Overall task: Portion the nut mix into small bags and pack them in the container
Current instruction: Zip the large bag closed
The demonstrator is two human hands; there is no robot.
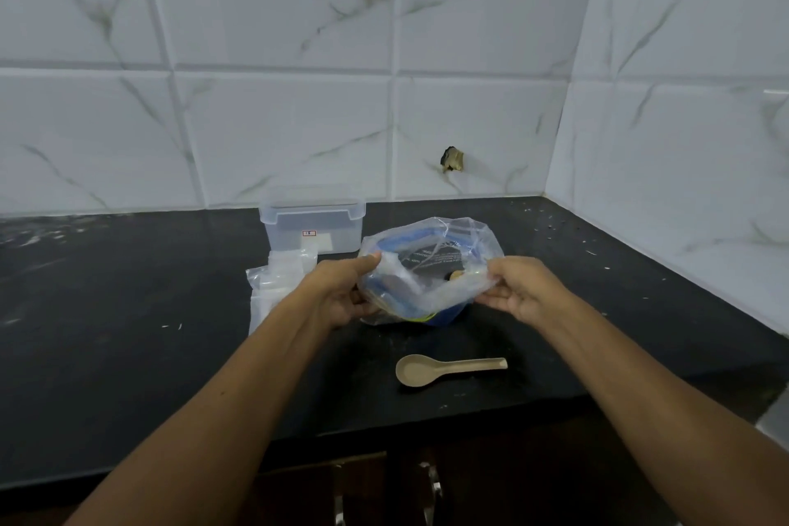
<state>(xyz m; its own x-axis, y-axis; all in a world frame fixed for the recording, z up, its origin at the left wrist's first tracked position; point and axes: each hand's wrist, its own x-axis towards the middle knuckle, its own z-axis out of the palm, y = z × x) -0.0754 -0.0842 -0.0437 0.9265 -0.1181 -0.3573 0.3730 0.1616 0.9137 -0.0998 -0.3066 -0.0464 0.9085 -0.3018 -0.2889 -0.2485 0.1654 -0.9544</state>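
Note:
A clear plastic bag [431, 265] with a blue and black package inside is held just above the black counter [128, 333]. My left hand [346, 290] grips the bag's left edge and my right hand [521, 290] grips its right edge, pulling the mouth apart. A stack of small clear bags [277, 282] lies to the left of my left hand. Behind it stands a clear lidded plastic container [314, 222], shut. A beige spoon [444, 369] lies on the counter in front of the bag, bowl to the left.
White marble-patterned tiles form the back wall and the right wall [683, 120], meeting in a corner. A dark broken spot [452, 160] marks the back wall. The counter's front edge runs below my forearms, with cabinet handles [431, 487] under it.

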